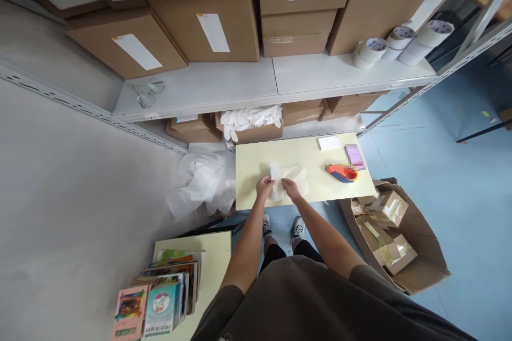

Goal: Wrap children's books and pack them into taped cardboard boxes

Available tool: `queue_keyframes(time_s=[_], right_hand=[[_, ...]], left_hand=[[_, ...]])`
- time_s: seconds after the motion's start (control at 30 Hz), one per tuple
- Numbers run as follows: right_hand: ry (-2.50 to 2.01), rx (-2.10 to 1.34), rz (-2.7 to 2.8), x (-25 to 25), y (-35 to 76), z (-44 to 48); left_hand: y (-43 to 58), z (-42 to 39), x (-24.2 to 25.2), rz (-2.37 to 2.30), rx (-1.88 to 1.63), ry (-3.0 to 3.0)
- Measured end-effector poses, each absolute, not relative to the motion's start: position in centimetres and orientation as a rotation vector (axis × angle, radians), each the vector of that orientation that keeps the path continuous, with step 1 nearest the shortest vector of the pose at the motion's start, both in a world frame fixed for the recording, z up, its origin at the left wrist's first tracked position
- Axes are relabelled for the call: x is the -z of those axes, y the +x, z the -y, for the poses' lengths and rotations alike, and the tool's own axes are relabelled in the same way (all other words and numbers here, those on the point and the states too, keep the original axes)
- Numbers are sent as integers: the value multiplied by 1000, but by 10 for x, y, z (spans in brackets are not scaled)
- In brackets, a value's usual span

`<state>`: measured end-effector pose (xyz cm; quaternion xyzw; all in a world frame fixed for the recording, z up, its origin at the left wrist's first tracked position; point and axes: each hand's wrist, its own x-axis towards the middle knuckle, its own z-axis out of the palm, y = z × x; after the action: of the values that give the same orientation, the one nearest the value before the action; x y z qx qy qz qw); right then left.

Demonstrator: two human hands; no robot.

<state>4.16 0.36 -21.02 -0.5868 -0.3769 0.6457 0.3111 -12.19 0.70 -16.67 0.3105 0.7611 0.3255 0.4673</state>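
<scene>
Over the pale yellow table [252,157], my left hand [264,187] pinches the left edge of a thin white translucent sheet or bag [296,172]. My right hand [290,188] has its fingers closed on the same white material, a short way to the right. The piece lies partly on the tabletop and has a light bluish patch near its upper left corner. Whether it is a bag or a loose sheet I cannot tell. To the right lies an orange and blue tool [342,172] with a looped handle. Behind it are a blurred purple item [354,156] and a small white box [329,143].
A shelf [240,77] ahead bears cardboard boxes [228,21], tape rolls [370,52] and eyeglasses [149,93]. White gloves [252,119] lie below. White plastic [204,178] piles at left, books [162,303] at lower left. A large carton [428,256] of boxes stands right.
</scene>
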Motion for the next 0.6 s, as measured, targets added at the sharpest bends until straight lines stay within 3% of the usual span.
queue_keyframes(time_s=[0.2, 0.6], right_hand=[[-1692, -1455, 805, 211, 97, 4], [-1652, -1726, 989, 211, 80, -17]], left_hand=[[-62, -9, 174, -1697, -638, 1091], [-92, 4, 183, -1934, -692, 757]])
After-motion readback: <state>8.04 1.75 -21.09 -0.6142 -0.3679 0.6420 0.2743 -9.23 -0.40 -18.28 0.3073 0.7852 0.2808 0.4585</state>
